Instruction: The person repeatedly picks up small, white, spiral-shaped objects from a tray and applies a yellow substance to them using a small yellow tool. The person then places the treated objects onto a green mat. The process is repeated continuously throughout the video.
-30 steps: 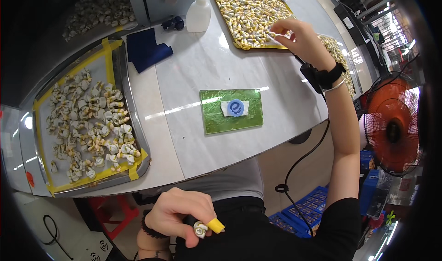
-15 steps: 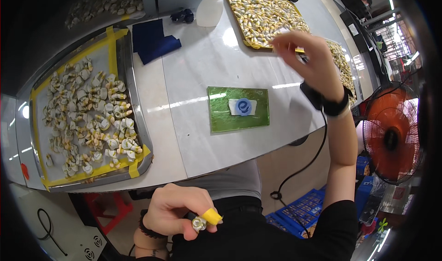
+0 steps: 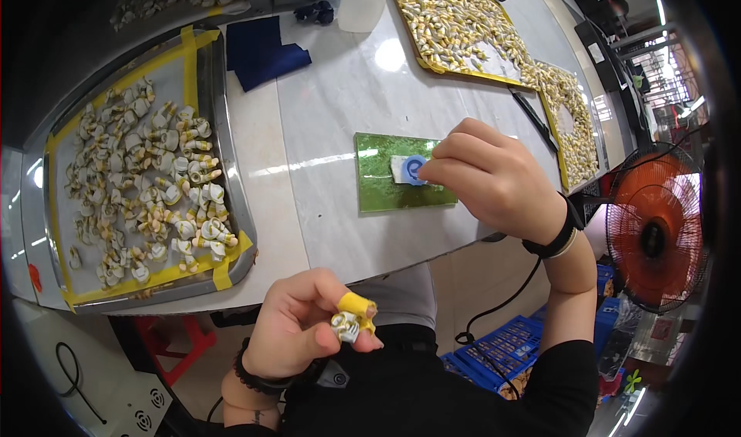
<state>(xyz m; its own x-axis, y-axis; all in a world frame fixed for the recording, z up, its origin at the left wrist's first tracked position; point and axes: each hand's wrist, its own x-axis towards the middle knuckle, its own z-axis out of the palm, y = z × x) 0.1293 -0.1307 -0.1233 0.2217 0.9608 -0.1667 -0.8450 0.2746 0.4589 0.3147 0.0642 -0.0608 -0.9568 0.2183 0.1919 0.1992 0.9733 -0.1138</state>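
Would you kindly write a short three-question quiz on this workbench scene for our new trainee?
1. True or false: the left hand holds a small yellow-capped part.
2. What does the right hand hover over? A) green mat B) blue cloth C) orange fan
3. Fill in: the metal tray at the left is edged with ____ tape.

Key: 1 true; 2 A; 3 yellow.

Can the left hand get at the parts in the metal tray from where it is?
Probably yes. The left hand sits just below the table edge, close to the near corner of the metal tray. The tray is open on top and nothing lies between them. But the fingers already pinch a small yellow-taped part.
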